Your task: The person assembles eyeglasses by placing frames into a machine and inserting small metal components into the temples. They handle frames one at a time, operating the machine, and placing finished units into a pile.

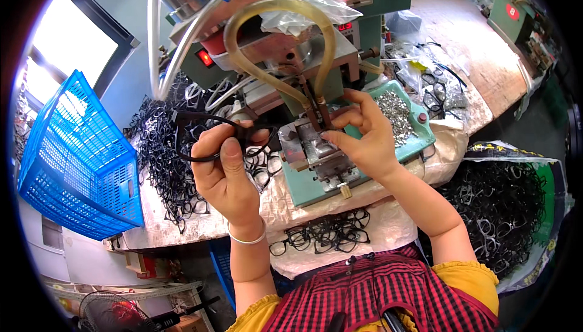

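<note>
My left hand (pixel 228 177) grips a black eyeglass frame (pixel 178 136) between thumb and fingers, raised beside the machine's small metal fixture (pixel 314 145). The frame's front reaches across my fingers toward the fixture. My right hand (pixel 371 144) is at the fixture's other side, thumb and index finger drawn together close to the block, just under the machine's head. Whatever lies between those fingertips is too small or hidden to make out. Two yellowish loops of hose (pixel 331 34) run down to copper-coloured electrodes (pixel 316 110) above the fixture.
Small metal parts fill a green tray (pixel 395 116) on the right. Black eyeglass frames (pixel 164 144) are heaped at the left, with more (pixel 328 232) near the table's front edge. A blue basket (pixel 85 168) stands left; a large sack of frames (pixel 495 210) sits at the right.
</note>
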`<action>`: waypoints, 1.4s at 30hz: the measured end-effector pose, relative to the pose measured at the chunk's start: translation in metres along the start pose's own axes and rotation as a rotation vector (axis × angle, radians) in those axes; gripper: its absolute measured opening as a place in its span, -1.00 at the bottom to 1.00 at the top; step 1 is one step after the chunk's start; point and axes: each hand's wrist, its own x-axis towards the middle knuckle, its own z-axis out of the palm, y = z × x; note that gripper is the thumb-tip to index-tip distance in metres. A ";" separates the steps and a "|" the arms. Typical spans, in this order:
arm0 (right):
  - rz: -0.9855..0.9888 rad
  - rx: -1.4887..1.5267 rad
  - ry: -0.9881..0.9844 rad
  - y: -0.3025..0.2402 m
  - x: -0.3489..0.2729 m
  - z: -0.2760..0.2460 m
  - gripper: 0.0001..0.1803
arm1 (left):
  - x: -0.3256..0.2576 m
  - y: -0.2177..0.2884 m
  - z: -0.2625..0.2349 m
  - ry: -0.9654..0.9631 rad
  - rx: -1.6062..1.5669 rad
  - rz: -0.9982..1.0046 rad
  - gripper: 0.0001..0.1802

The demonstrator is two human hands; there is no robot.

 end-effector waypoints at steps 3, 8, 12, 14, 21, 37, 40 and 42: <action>-0.009 -0.030 -0.017 -0.001 0.001 -0.004 -0.29 | 0.005 -0.005 0.003 0.010 -0.014 0.039 -0.80; 0.279 0.170 -0.049 -0.025 -0.008 -0.009 -0.30 | -0.009 0.003 0.001 -0.146 0.011 0.048 -0.92; 0.104 -0.338 -0.121 -0.020 -0.003 -0.035 -0.48 | -0.045 -0.001 0.006 -0.478 0.278 0.222 -0.78; 0.038 -0.553 0.111 0.015 0.001 -0.069 -0.63 | -0.049 -0.015 0.016 -0.572 0.299 0.323 -0.66; -0.276 -1.129 -0.118 0.067 -0.016 -0.078 -0.74 | -0.053 -0.028 0.014 -0.600 0.302 0.357 -0.70; 0.084 -0.846 0.183 0.127 -0.021 -0.137 -0.81 | -0.059 -0.183 -0.537 0.269 0.973 -0.638 -0.31; 0.190 -0.820 0.281 0.124 -0.030 -0.151 -0.78 | -0.062 -0.235 -0.485 0.257 0.775 -0.693 -0.28; 0.063 -0.900 0.223 0.118 -0.027 -0.141 -0.78 | -0.073 -0.248 -0.444 0.269 0.673 -0.737 -0.25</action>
